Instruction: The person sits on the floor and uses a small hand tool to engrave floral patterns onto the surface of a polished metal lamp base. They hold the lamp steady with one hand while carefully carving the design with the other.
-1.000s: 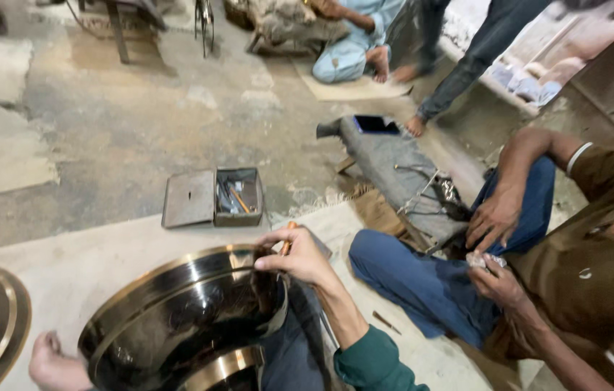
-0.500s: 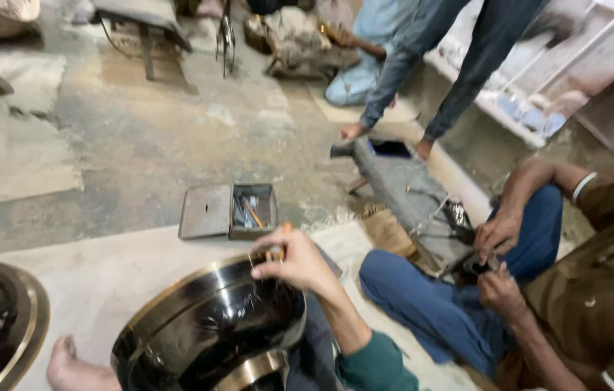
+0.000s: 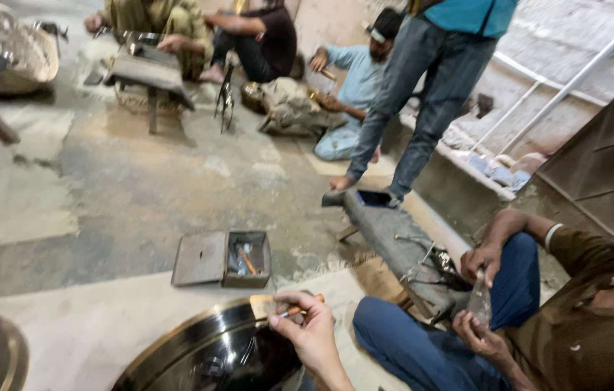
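Fingers of the right hand (image 3: 312,331) are clenched around a small orange-handled tool (image 3: 272,307), its flat tip on the rim of the big metal bowl (image 3: 198,355) lying low in the near foreground. The left hand is out of view. The bowl looks glossy already; how much rim remains I cannot tell. Beyond it lies an open metal box (image 3: 222,258), and to the right a low bench (image 3: 386,232) and a seated co-worker's knee (image 3: 401,340) crowd close.

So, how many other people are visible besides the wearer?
5: seated person in brown at right, standing person in jeans, seated one in light blue, two seated top left. More may be out of frame.
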